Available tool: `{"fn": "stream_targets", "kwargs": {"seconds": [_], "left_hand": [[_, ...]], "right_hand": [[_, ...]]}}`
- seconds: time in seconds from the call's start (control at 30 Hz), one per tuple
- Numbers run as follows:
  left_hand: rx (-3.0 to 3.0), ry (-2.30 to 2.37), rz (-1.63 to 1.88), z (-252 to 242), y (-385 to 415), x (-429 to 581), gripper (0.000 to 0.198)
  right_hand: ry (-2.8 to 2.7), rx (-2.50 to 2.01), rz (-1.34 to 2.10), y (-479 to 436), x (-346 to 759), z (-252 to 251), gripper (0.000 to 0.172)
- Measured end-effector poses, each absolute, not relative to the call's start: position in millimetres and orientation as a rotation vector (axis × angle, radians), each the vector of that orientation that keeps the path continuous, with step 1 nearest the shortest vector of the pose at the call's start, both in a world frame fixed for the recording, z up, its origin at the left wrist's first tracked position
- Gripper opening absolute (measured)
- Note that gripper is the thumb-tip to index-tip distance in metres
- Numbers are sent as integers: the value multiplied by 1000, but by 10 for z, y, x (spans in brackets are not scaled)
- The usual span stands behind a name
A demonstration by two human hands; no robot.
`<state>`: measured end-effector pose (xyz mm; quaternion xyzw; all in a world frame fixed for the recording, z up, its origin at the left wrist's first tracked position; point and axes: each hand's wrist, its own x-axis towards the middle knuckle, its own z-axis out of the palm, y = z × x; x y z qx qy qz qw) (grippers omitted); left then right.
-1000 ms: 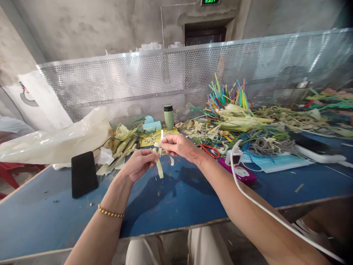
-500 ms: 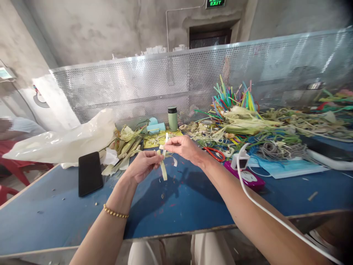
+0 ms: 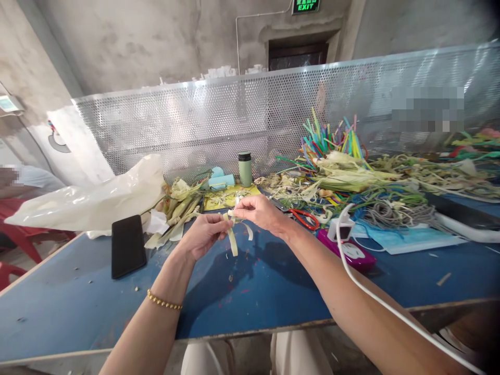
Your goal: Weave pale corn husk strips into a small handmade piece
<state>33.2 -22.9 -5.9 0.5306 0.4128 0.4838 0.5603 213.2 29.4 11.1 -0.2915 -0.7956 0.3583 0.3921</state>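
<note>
Both hands meet above the middle of the blue table (image 3: 219,307). My left hand (image 3: 205,233) pinches a pale green strip (image 3: 233,244), which looks like corn husk; one end hangs below the fingertips. Close beside it, my right hand (image 3: 255,212) pinches the same small bundle of strips from the upper right, thumb and forefinger together. Another thin, curled strip end (image 3: 249,232) droops under my right fingers. How the strips cross between the fingertips is too small to make out.
A black phone (image 3: 127,246) lies left, near a plastic bag (image 3: 97,200) and husks (image 3: 183,203). A green bottle (image 3: 245,169) stands behind my hands. To the right are red-handled scissors (image 3: 307,219), a purple power strip (image 3: 353,255) with a white cable, and heaped husks (image 3: 351,174).
The strip end that stood up above my right fingertips is no longer upright there. My right fingers have shifted slightly down and closer to my left fingertips.
</note>
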Motion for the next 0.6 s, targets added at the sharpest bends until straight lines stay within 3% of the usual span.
{"fn": "stream_targets", "kwargs": {"seconds": [0.6], "left_hand": [[1378, 1009, 1131, -73, -239, 355, 27]], "right_hand": [[-2133, -820, 873, 268, 2117, 134, 17]]}}
